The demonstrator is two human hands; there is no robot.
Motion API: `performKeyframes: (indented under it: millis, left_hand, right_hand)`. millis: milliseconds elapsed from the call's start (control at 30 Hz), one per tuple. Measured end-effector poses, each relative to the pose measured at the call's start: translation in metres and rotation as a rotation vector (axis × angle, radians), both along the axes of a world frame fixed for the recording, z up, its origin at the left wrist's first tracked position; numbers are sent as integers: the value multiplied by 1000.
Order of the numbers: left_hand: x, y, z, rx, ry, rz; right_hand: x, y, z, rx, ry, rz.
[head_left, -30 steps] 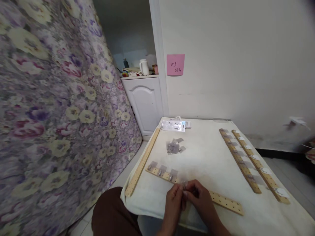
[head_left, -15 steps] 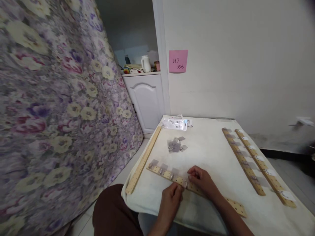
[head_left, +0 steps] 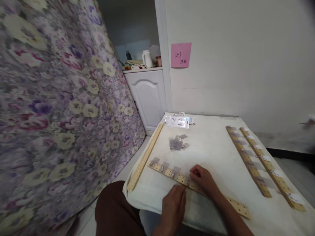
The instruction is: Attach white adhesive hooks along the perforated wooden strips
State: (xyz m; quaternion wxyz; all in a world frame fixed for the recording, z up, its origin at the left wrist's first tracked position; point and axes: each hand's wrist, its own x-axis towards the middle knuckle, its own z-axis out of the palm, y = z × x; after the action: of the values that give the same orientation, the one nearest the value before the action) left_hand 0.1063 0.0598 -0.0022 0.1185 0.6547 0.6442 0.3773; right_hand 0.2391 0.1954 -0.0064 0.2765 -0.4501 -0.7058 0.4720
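Observation:
A pale wooden strip with rows of holes (head_left: 180, 178) lies slantwise near the table's front edge. Several clear squares with small metal hooks (head_left: 174, 173) sit along its left half. My left hand (head_left: 173, 203) is closed, its fingertips at the strip's near edge. Over the strip, my right hand (head_left: 202, 178) is pinched at the upper edge of another clear hook piece (head_left: 188, 182). My right forearm hides part of the strip. Farther back lies a loose pile of similar clear hook pieces (head_left: 176, 144).
Along the table's left edge runs a bare perforated strip (head_left: 145, 159). Two strips (head_left: 248, 160) (head_left: 273, 168) with pieces attached lie at the right. Clear packaging (head_left: 176, 121) rests at the back left. A flowered curtain (head_left: 73, 114) hangs left; a wall (head_left: 221, 65) stands behind the table.
My left hand has drawn slightly down from the hook piece. The right hand stays by it, pinched. The whole view has shifted slightly.

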Motion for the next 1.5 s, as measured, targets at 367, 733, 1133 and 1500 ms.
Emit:
performKeyframes:
  millis: [367, 733, 1133, 1500]
  left_hand:
    - [-1, 4, -11, 99, 123, 20]
    - [-1, 4, -16, 44, 162, 25]
    - [-3, 4, -21, 37, 182, 26]
    - [-2, 4, -18, 64, 204, 31]
  right_hand:
    - [-1, 1, -2, -16, -31, -39]
    - [-1, 2, -3, -59, 24, -28]
    - [0, 1, 0, -59, 30, -22]
    - [0, 1, -2, -36, -20, -28]
